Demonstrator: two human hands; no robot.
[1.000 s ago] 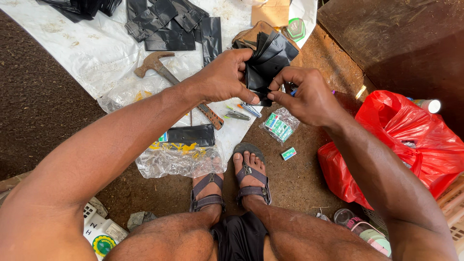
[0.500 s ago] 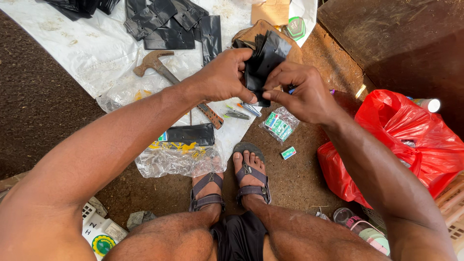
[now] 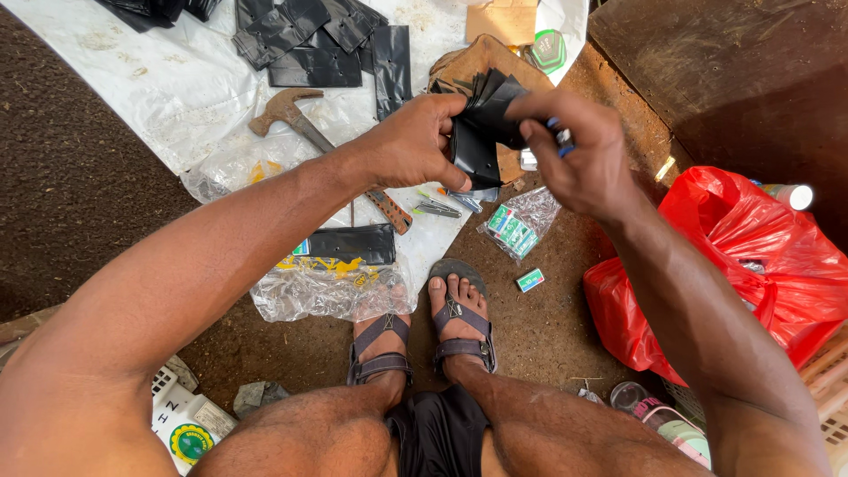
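Since the earlier frame both my hands rose toward upper centre: left hand (image 3: pixel 415 141) grips the black plastic bag stack (image 3: pixel 477 132), right hand (image 3: pixel 579 155) pinches its top edge.

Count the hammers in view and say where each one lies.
1. The hammer lies on the white sheet, left of the left hand, its handle running under the forearm. Others may be hidden beneath the arms or bags.

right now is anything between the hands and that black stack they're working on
Nothing visible. The left hand already grips the stack of black pieces from its side, and the right hand pinches its top edge. Both touch it directly, held above the ground.
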